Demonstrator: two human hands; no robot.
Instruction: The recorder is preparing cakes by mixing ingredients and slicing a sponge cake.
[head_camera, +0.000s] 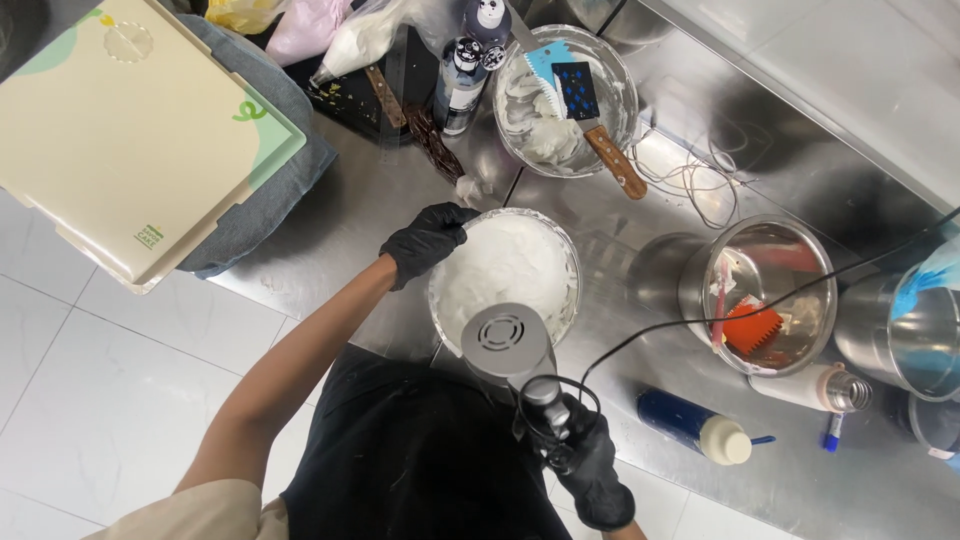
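1. Down on the shiny metal tabletop (380, 215), seen from the head camera, sits a round metal bowl (505, 275) full of white cream. It stands right in front of the person, near the tabletop's edge.
2. The left hand (428, 240) wears a black glove. It grips the rim of the bowl on the far left side, with its fingers curled over the edge.
3. The right hand (585, 460) also wears a black glove. It is clenched around the handle of a grey hair dryer (505, 345). The dryer sits low against the near side of the bowl.
4. A black cord (700, 320) runs from the dryer across the tabletop, past a tall steel pot (765, 295) with an orange scraper inside.
5. Farther back is a second bowl (565, 100) of cream with a wooden-handled scraper (590, 115) in it. A blue bottle (695, 425) lies on its side near the right hand. A cream-coloured box (130, 140) rests on a grey cloth at the left.
6. What could go wrong, I think: too much hot air could make the cream go soft and runny.
7. The cord could catch on the steel pot and tug it over, because it lies so close.
8. The bowl could slide off the edge if the left hand lets go, since it sits so near the rim of the tabletop.
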